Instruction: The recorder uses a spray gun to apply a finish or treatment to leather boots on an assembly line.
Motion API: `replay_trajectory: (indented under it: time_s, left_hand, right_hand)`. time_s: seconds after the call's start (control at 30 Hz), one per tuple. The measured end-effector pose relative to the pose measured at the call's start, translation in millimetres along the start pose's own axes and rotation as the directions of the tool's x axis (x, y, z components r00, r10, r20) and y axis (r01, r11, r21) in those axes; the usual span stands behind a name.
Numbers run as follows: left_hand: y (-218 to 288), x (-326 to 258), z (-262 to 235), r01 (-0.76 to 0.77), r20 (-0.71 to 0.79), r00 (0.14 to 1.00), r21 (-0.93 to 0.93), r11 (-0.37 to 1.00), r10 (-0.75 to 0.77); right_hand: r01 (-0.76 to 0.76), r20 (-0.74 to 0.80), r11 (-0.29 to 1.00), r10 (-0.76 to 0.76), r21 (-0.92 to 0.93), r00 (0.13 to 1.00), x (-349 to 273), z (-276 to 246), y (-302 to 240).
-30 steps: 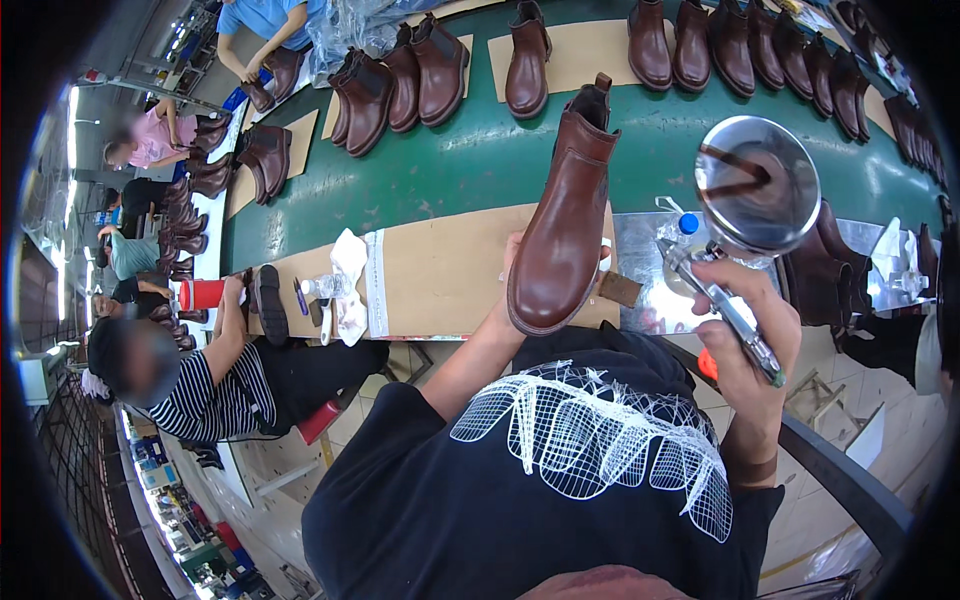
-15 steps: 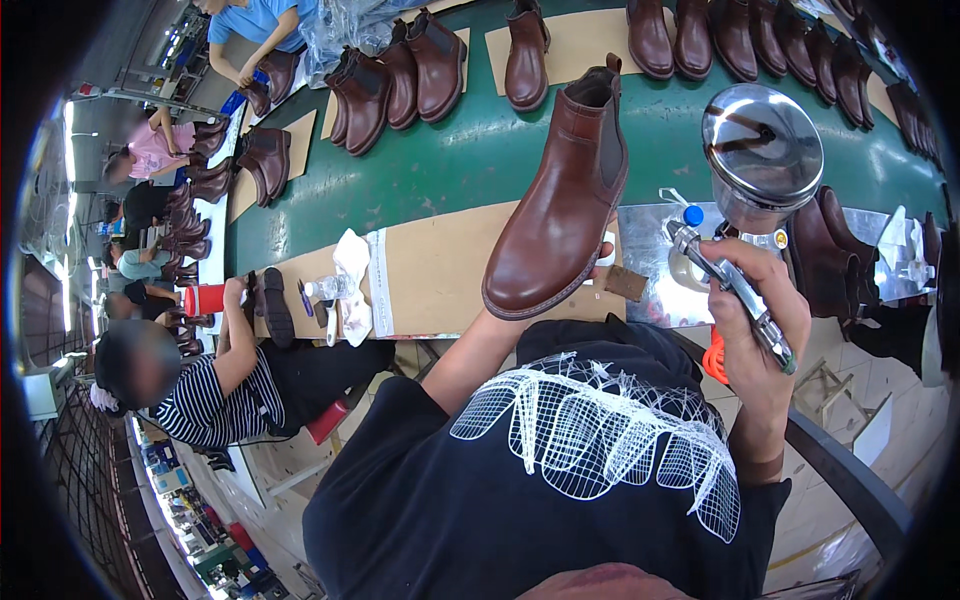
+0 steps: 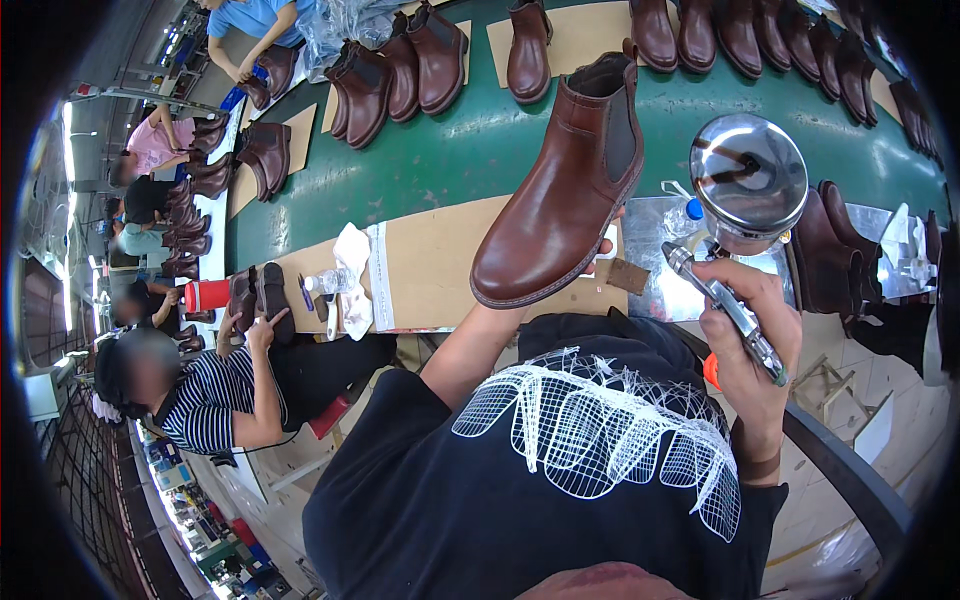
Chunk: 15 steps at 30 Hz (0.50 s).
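Note:
A brown leather ankle boot (image 3: pixel 555 205) with a dark elastic side panel is held up over the near edge of the bench, toe toward me and to the left. My left hand (image 3: pixel 606 248) grips it from below; the boot hides most of the palm, with fingertips showing at its right side. In my right hand (image 3: pixel 762 335) is a metal spray gun (image 3: pixel 735 312), its fingers wrapped round the body. A shiny round metal cup (image 3: pixel 750 180) sits on top of the gun. The nozzle end points left toward the boot, apart from it.
Brown boots (image 3: pixel 425 60) stand in rows across the green bench (image 3: pixel 400 185). Cardboard (image 3: pixel 430 265) lines its near edge, with a white cloth (image 3: pixel 352 270) on it. More boots (image 3: pixel 835 240) stand at right. At left, a co-worker in a striped shirt (image 3: pixel 215 400) handles dark shoes (image 3: pixel 272 300).
The boot has shifted slightly left and tilted a little. The spray gun's cup has moved a bit left and down. The striped-shirt co-worker's hands are now on the dark shoes.

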<state>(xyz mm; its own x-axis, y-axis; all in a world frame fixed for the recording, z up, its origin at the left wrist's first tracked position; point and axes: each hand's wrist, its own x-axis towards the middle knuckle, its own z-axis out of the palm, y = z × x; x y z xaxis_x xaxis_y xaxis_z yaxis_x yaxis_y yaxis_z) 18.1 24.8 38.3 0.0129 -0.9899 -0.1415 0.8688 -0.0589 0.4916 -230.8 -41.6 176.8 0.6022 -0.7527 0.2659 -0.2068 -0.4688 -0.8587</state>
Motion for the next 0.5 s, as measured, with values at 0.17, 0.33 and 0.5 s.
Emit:
replay_trajectory:
  time_s: [0.17, 0.33, 0.5]
  left_hand:
    - [3.4, 3.3, -1.7, -0.011, 0.026, 1.000, -0.048, 0.999, 0.012]
    - [7.2, 6.9, -11.2, -0.011, 0.003, 1.000, -0.015, 1.000, 0.011]
    - [12.2, 8.3, -7.0, 0.006, 0.054, 0.999, -0.154, 0.988, 0.002]
  right_hand:
    - [-0.007, 0.030, 1.000, 0.008, -0.002, 1.000, -3.6, -1.9, 2.8]
    - [-0.038, 0.030, 0.999, 0.038, -0.009, 0.999, -6.5, -2.3, 5.1]
    - [-0.071, 0.026, 0.998, 0.071, -0.003, 0.997, -11.7, -1.8, 12.2]
